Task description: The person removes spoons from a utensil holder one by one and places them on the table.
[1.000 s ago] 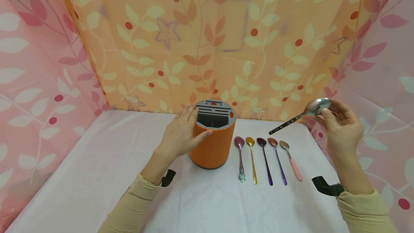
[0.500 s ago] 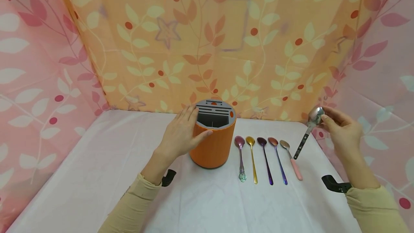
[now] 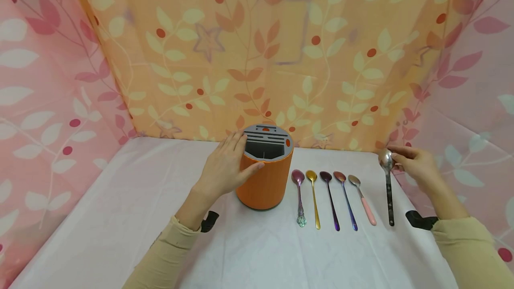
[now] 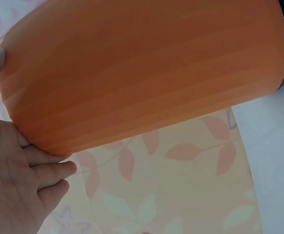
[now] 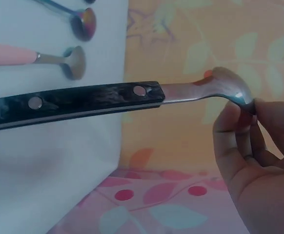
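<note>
An orange cylindrical utensil holder [image 3: 263, 186] with a grey slotted top stands at the middle of the table. My left hand [image 3: 222, 164] rests against its upper left side, fingers straight along the rim and thumb across the front; the left wrist view shows this holder [image 4: 147, 73] from close up. At the right, my right hand [image 3: 417, 166] pinches the bowl tip of a metal spoon [image 3: 386, 159] with a black riveted handle. In the right wrist view, thumb and fingertips hold the tip of that spoon [image 5: 230, 87]. Its handle points towards the front of the table.
Left of the held spoon lie a pink-handled spoon [image 3: 367, 211], a blue-purple spoon [image 3: 347, 200], a dark purple spoon [image 3: 332, 202], a gold spoon [image 3: 315, 202] and a pink spoon with an ornate handle [image 3: 299, 195], in a row. Patterned cloth [image 3: 249, 57] hangs behind.
My right hand has come down and the black-handled spoon has swung from slanting left to pointing towards the front, right of the row. The left hand and holder have stayed put.
</note>
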A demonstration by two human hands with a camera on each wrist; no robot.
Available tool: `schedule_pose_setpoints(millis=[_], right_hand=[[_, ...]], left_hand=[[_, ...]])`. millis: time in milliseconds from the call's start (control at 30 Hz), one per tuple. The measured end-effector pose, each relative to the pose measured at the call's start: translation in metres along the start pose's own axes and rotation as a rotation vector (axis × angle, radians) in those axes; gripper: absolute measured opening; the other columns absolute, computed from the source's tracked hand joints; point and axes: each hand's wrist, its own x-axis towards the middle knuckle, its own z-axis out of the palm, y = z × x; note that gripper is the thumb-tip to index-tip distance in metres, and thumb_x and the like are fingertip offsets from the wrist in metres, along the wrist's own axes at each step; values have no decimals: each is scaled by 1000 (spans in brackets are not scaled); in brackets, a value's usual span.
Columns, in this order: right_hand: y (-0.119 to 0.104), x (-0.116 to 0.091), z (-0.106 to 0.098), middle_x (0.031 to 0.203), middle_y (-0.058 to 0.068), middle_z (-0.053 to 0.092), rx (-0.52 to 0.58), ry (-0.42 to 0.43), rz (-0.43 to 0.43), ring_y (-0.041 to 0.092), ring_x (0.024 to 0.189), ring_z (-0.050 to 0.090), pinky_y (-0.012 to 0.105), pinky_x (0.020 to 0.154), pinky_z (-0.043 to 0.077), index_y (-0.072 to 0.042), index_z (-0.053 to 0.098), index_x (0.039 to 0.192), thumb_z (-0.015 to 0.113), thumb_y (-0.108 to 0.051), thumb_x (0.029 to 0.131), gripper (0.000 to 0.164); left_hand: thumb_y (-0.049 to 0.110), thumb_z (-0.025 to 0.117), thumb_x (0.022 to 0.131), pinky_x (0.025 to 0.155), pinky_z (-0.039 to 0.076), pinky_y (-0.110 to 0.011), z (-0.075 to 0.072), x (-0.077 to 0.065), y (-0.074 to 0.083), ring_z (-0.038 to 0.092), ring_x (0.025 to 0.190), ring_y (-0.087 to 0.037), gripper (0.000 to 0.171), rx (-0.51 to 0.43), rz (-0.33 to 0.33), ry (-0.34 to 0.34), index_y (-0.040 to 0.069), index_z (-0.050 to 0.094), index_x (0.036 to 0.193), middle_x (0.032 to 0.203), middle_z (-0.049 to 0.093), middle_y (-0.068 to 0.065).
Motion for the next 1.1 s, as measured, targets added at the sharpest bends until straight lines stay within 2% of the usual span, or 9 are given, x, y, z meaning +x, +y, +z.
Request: schedule_pose_setpoints(millis=[100, 200, 267, 367, 467, 700, 800, 1000, 1100], right_hand=[[12, 8, 4, 101, -8, 65, -9, -64, -1, 5, 81, 66, 18, 73, 59, 13, 50, 145, 53, -23, 110, 50], [22, 15, 9, 112, 14, 68, -19, -118, 3, 6, 83, 65, 19, 75, 60, 16, 49, 144, 51, -18, 111, 48], [26, 18, 13, 123, 30, 63, -25, -146, -1, 7, 86, 65, 20, 76, 60, 17, 48, 144, 49, -14, 111, 46], [29, 22, 18, 136, 41, 52, -35, -149, 8, 7, 89, 64, 20, 76, 60, 18, 48, 144, 48, -13, 111, 45], [33, 24, 25, 143, 42, 46, -3, -123, 32, 6, 92, 62, 19, 78, 60, 17, 46, 145, 48, -15, 111, 46], [52, 30, 42, 146, 41, 45, 66, -65, 99, -1, 89, 61, 19, 78, 60, 15, 45, 147, 47, -19, 111, 50], [62, 34, 48, 141, 38, 51, 104, -52, 117, -3, 86, 61, 19, 78, 60, 17, 46, 146, 47, -18, 111, 49], [75, 37, 56, 122, 21, 66, 126, -32, 96, -4, 85, 60, 17, 75, 60, 21, 49, 141, 46, -14, 107, 48], [77, 37, 60, 126, 28, 64, 106, -21, 124, -3, 85, 58, 16, 74, 59, 19, 51, 141, 47, -14, 106, 48]], left_hand=[[68, 56, 98, 125, 29, -51, 1, 0, 0, 30, 155, -37, 96, -1, 2, 2, -6, 38, 157, 164, 36, -22], [68, 56, 98, 125, 28, -51, 1, -1, -1, 30, 155, -37, 96, -4, 1, 2, -6, 38, 157, 164, 36, -23], [68, 56, 98, 125, 28, -51, 1, -1, -1, 30, 155, -37, 96, -5, 0, 2, -6, 38, 157, 164, 36, -23], [67, 56, 98, 124, 29, -52, 2, -1, -1, 31, 155, -37, 96, -6, 0, 7, -6, 38, 157, 164, 37, -23], [67, 56, 98, 124, 29, -52, 2, -1, -1, 30, 155, -37, 95, -5, 1, 13, -6, 38, 157, 164, 36, -22], [67, 56, 98, 125, 29, -52, 2, -1, -1, 31, 154, -37, 95, -4, 7, 19, -6, 38, 157, 164, 36, -22], [67, 56, 99, 124, 30, -52, 2, -1, -1, 31, 154, -37, 95, -2, 8, 18, -6, 38, 157, 164, 36, -22], [68, 56, 98, 123, 31, -53, 2, -2, 0, 31, 154, -37, 96, -3, 9, 20, -6, 38, 157, 164, 36, -23], [67, 57, 98, 124, 29, -52, 2, -2, 0, 31, 154, -37, 95, -4, 13, 25, -6, 38, 157, 164, 36, -23]])
